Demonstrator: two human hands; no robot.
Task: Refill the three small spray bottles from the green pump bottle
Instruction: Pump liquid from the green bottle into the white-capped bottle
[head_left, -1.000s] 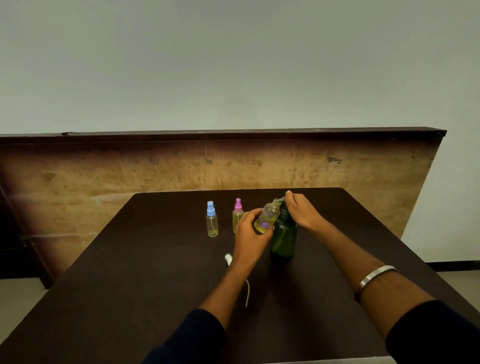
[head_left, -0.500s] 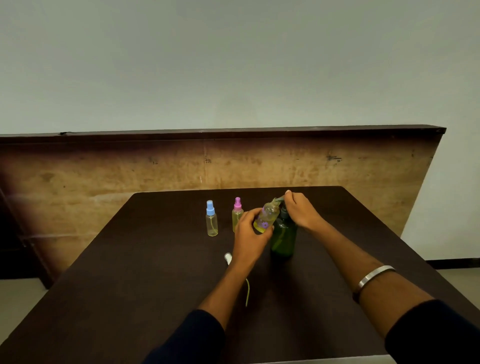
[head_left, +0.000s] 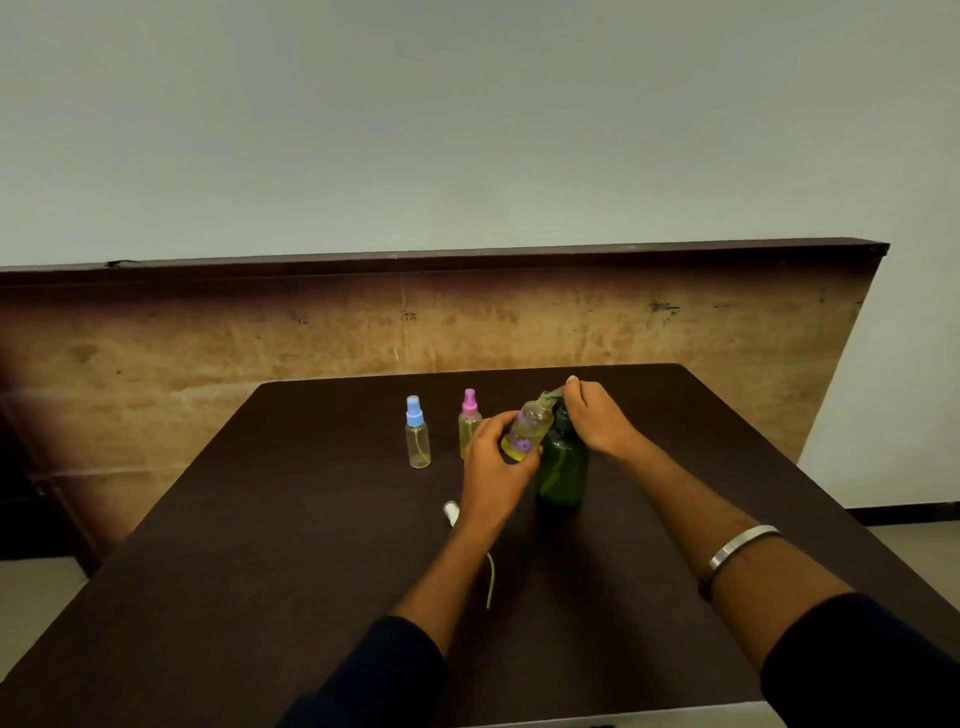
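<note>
1. Head view: the green pump bottle (head_left: 563, 467) stands upright on the dark bench (head_left: 260, 545), toward its far side.
2. The left hand (head_left: 491, 462) grips an uncapped small spray bottle (head_left: 527, 431), fingers curled round its body, holding it tilted just left of the green pump bottle with its open neck up at the pump spout.
3. The right hand (head_left: 597, 415) rests on top of the green pump bottle's head, fingers bent over it; how tightly they close cannot be told.
4. Left of the green pump bottle stand the pink-capped spray bottle (head_left: 469, 423) and, farther left, the blue-capped spray bottle (head_left: 417, 434), both upright.
5. Nearer than the green pump bottle, a white spray cap (head_left: 451, 512) with its dip tube (head_left: 490, 582) lies on the bench, partly hidden by the left forearm.
6. A metal bangle (head_left: 740, 545) circles the right wrist.
</note>
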